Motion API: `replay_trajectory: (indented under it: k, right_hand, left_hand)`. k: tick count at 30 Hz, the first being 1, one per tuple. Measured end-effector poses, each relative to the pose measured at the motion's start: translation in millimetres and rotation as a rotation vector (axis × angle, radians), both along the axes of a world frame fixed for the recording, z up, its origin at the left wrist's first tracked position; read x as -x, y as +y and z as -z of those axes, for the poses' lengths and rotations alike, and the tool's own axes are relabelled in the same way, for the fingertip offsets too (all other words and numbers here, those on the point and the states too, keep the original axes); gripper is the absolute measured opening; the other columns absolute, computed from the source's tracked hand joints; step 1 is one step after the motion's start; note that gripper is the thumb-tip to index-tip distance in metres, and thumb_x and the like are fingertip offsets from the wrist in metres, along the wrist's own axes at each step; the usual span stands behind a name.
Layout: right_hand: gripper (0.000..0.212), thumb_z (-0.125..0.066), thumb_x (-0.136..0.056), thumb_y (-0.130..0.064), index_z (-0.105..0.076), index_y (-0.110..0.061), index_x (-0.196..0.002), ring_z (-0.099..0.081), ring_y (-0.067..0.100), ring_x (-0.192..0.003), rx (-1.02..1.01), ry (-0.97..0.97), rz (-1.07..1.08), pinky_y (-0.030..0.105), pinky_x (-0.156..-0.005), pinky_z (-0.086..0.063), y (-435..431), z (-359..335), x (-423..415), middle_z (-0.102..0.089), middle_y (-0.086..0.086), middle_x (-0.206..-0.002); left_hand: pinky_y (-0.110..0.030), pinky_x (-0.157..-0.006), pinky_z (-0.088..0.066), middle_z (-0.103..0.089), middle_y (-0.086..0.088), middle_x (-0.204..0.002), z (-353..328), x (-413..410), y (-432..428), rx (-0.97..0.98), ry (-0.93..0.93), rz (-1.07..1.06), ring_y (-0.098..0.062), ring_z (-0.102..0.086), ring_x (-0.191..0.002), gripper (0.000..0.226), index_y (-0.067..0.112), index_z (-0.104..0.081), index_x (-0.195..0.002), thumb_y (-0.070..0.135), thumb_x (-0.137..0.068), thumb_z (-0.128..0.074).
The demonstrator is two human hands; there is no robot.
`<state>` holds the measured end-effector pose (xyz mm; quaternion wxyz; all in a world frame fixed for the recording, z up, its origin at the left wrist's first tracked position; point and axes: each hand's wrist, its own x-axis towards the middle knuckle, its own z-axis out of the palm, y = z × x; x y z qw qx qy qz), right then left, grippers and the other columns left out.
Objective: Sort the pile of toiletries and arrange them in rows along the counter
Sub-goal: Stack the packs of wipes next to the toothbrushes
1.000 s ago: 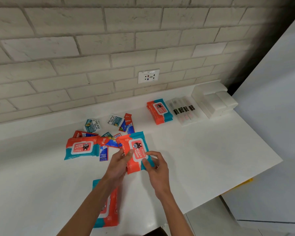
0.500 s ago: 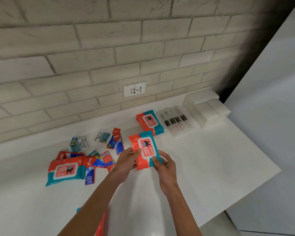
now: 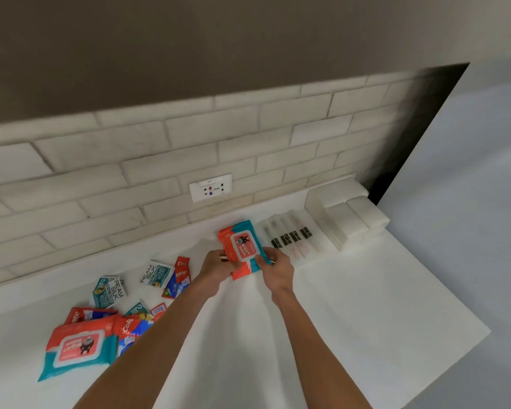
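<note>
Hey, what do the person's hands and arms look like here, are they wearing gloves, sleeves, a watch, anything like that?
Both arms are bare from the bottom edge of the picture up to the fingers: no sleeves show. The left hand and the right hand wear no gloves. No watch, bracelet or ring is visible on either wrist or hand, though the picture is a little blurred, so a thin ring could go unseen.

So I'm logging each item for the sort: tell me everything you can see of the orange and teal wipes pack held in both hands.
The orange and teal wipes pack is a flat, soft plastic pouch with a white-rimmed flap label showing a dark cartoon figure and the word Wipes. It looks sealed, face up, tilted. The left hand grips its left edge, the right hand its lower right corner. It sits by the wall, left of the clear toothbrush packs.
</note>
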<state>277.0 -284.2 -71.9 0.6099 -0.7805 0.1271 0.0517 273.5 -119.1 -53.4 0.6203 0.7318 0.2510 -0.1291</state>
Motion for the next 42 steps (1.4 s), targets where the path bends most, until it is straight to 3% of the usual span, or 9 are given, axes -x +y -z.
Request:
replay_trajectory:
  k: [4, 10, 15, 20, 25, 29, 32, 36, 42]
  right_hand:
    - [0.028, -0.071, -0.1, -0.017, -0.071, -0.016, -0.128, -0.063, -0.004, -0.082, 0.089, 0.014, -0.049, 0.007, -0.065, -0.048, -2.0, -2.6, -24.5, -0.069, -0.01, -0.102]
    - [0.038, -0.067, -0.096, -0.003, -0.065, -0.015, -0.132, -0.069, 0.013, -0.091, 0.139, 0.029, -0.079, 0.032, -0.085, -0.063, 3.4, -1.3, -47.0, -0.074, 0.003, -0.116]
    - [0.038, -0.06, -0.097, 0.002, -0.067, -0.012, -0.131, -0.064, 0.01, -0.089, 0.288, -0.041, -0.166, 0.009, -0.065, -0.048, 7.0, -1.3, -61.8, -0.074, 0.003, -0.118]
    - [0.03, -0.057, -0.098, 0.003, -0.07, -0.012, -0.121, -0.062, 0.013, -0.09, 0.384, -0.081, -0.211, 0.013, -0.066, -0.047, 6.0, -0.7, -68.0, -0.068, -0.003, -0.102]
    - [0.03, -0.058, -0.102, -0.003, -0.069, -0.016, -0.127, -0.066, 0.015, -0.095, 0.365, -0.076, -0.222, 0.034, -0.087, -0.062, 5.4, 7.0, -63.7, -0.066, -0.006, -0.103]
    - [0.031, -0.058, -0.104, -0.009, -0.063, -0.018, -0.133, -0.067, 0.018, -0.104, 0.372, -0.091, -0.227, 0.039, -0.091, -0.062, 8.0, 6.9, -58.9, -0.066, -0.005, -0.109]
    - [0.029, -0.057, -0.104, -0.012, -0.063, -0.019, -0.131, -0.062, 0.015, -0.099, 0.396, -0.097, -0.232, 0.035, -0.089, -0.059, 10.1, 8.0, -57.0, -0.069, -0.002, -0.115]
    - [0.026, -0.056, -0.104, -0.016, -0.061, -0.022, -0.129, -0.064, 0.016, -0.093, 0.414, -0.093, -0.239, 0.032, -0.079, -0.056, 13.0, 3.6, -54.4, -0.065, -0.007, -0.105]
    - [0.026, -0.053, -0.104, -0.027, -0.057, -0.026, -0.129, -0.067, 0.018, -0.095, 0.459, -0.117, -0.23, 0.044, -0.083, -0.064, 18.1, -1.7, -45.6, -0.068, -0.004, -0.11]
  left_hand:
    - [-0.047, -0.088, -0.062, -0.077, -0.007, -0.098, 17.2, -30.0, -2.3, -0.085, 0.043, -0.052, -0.026, -0.074, -0.093, 0.018, 0.016, -0.075, -0.094, 0.01, -0.081, -0.085]
    - [-0.031, -0.064, -0.062, -0.074, -0.007, -0.102, 25.1, -50.0, -5.6, -0.201, 0.09, -0.13, -0.021, -0.073, -0.085, 0.032, 0.013, -0.07, -0.104, 0.021, -0.079, -0.088]
    - [-0.022, -0.053, -0.049, -0.073, -0.006, -0.104, 18.8, -52.9, -9.3, -0.273, 0.05, -0.154, -0.018, -0.069, -0.083, 0.032, 0.014, -0.069, -0.108, 0.024, -0.083, -0.086]
    - [-0.017, -0.052, -0.044, -0.071, -0.007, -0.113, 13.7, -48.5, -19.4, -0.316, -0.014, -0.109, -0.012, -0.063, -0.079, 0.024, 0.017, -0.061, -0.104, 0.022, -0.09, -0.08]
    - [-0.016, -0.057, -0.046, -0.069, -0.01, -0.121, 9.5, -41.4, -24.2, -0.361, -0.072, -0.103, -0.015, -0.062, -0.088, 0.025, 0.016, -0.059, -0.111, 0.022, -0.093, -0.076]
    - [-0.031, -0.079, -0.057, -0.067, -0.011, -0.122, 11.3, -37.6, -21.3, -0.405, -0.105, -0.102, -0.019, -0.064, -0.096, 0.025, 0.018, -0.057, -0.111, 0.027, -0.095, -0.073]
    - [-0.042, -0.092, -0.059, -0.066, -0.008, -0.122, 10.0, -35.6, -22.3, -0.421, -0.115, -0.086, -0.023, -0.066, -0.102, 0.026, 0.017, -0.058, -0.117, 0.027, -0.096, -0.071]
    - [-0.042, -0.091, -0.058, -0.07, -0.012, -0.124, 0.3, -30.1, -25.7, -0.458, -0.155, -0.049, -0.029, -0.07, -0.105, 0.029, 0.01, -0.061, -0.124, 0.025, -0.1, -0.066]
    - [-0.043, -0.1, -0.054, -0.065, -0.009, -0.132, -8.2, -16.4, -19.1, -0.615, -0.181, 0.051, -0.026, -0.065, -0.115, 0.036, 0.016, -0.057, -0.13, 0.038, -0.102, -0.059]
